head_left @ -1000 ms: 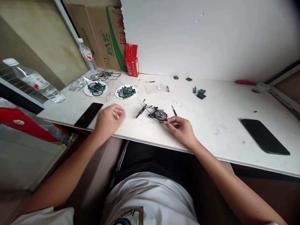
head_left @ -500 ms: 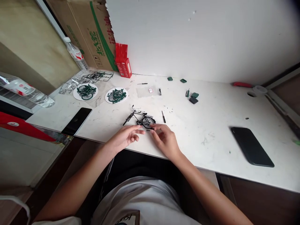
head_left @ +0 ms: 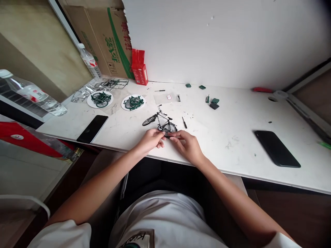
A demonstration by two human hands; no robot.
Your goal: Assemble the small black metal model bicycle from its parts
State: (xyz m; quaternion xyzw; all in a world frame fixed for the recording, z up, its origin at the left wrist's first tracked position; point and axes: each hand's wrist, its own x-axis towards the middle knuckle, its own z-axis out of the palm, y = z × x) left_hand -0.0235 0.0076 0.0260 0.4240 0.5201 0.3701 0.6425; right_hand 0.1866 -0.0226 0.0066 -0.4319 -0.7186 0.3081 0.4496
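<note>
A small black model bicycle (head_left: 161, 121) stands tilted near the table's front edge, its front wheel turned to the left. My left hand (head_left: 152, 139) is closed at the bottom of the bicycle, thumb and fingers pinching it near the pedals. My right hand (head_left: 186, 144) pinches the lower part of the rear wheel. The fingertips of both hands nearly meet below the frame and hide that part of the bicycle. A small dark screwdriver (head_left: 184, 122) lies just right of the rear wheel.
Two white plates (head_left: 89, 103) (head_left: 123, 107) hold green bicycle parts. Phones lie left (head_left: 92, 128) and right (head_left: 278, 148). Behind are a red box (head_left: 140, 74), a carton (head_left: 103, 38) and plastic bottles (head_left: 38, 96). Green and dark pieces (head_left: 214, 105) lie at centre right.
My left hand has closed from a spread pose onto the bicycle. The bicycle has been raised and turned, its handlebar now higher. The view has shifted slightly.
</note>
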